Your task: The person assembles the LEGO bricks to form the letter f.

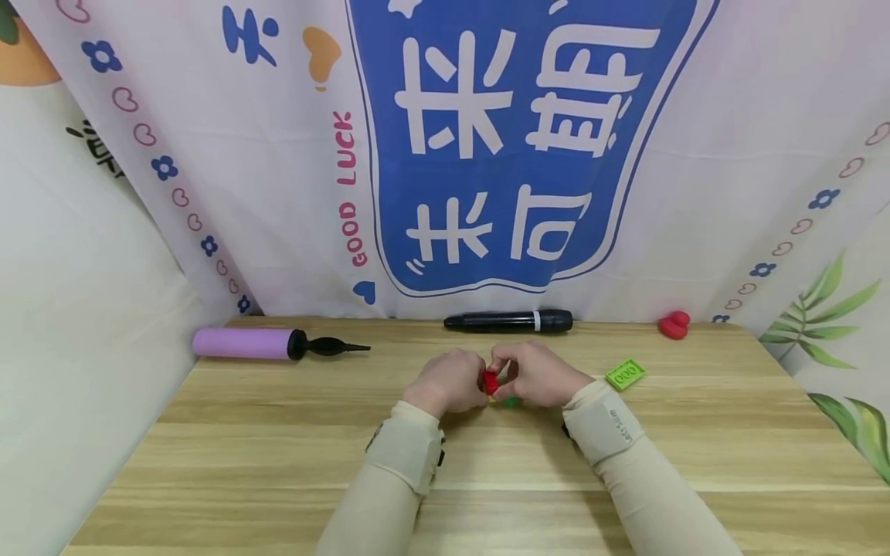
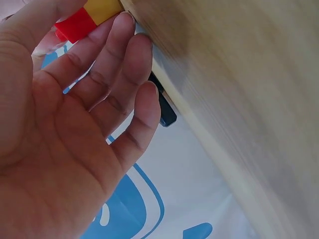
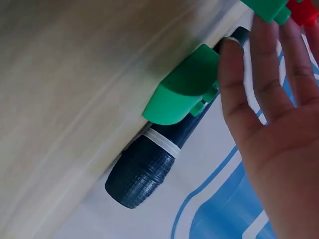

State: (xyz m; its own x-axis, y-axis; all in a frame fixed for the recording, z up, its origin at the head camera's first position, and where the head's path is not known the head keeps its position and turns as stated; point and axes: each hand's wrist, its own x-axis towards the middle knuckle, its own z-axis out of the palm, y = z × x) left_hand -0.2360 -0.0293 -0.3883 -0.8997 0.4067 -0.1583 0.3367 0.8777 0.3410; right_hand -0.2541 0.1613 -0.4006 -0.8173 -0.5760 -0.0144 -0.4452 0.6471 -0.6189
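Grip: red block (image 1: pixel 490 383), pinched from right by right hand (image 1: pixel 545 376), from left by left hand (image 1: pixel 453 380), with fingertips partly hidden. Yellow block (image 2: pixel 102 9) against red, within left grip. Curved green block (image 3: pixel 183 87) beside right grip. Advisable: squared edges, steady left hold, even pressure.

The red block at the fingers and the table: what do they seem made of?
The red block looks like hard plastic, smooth: even colour and moulded studs suggest it. The table seems wood or wood-look laminate, with a low sheen: it shows streaky grain, which leaves both possible.
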